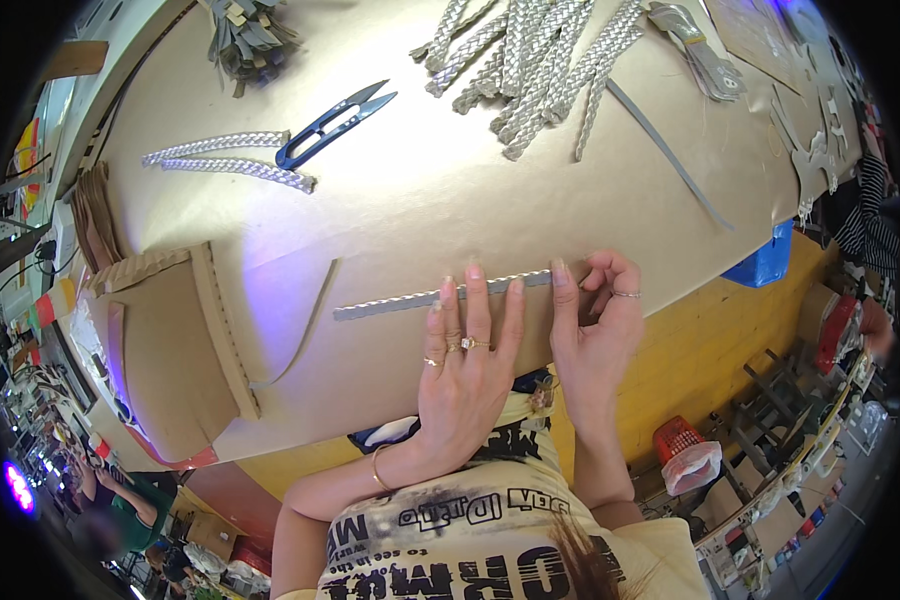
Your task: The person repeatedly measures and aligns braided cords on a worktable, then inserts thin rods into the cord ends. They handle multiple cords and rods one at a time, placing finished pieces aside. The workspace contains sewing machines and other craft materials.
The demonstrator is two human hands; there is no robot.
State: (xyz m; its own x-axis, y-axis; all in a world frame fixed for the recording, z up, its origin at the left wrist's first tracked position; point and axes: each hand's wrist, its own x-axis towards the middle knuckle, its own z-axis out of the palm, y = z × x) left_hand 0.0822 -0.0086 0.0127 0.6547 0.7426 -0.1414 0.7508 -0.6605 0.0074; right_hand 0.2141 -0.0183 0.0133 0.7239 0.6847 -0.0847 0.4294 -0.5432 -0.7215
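Observation:
A narrow silver braided strip on a grey backing (385,303) lies nearly level across the table in front of me. Spread flat over its middle and right part is my left hand (465,370), with several fingertips along the braid and rings on two fingers. At the strip's right end, one straight digit of my right hand (595,345) touches the braid and hides its tip. The other fingers of that hand are loosely bent, with a gap beside the straight digit. A thin loose grey strip (315,310) lies curved left of the braided one.
Blue thread snips (315,140) lie beyond, beside a folded silver braid (220,142). Several braided lengths (530,60) are heaped at the back, near a grey bundle (705,55). A brown panel piece (170,350) sits left. A red basket (678,440) stands off the table's right edge.

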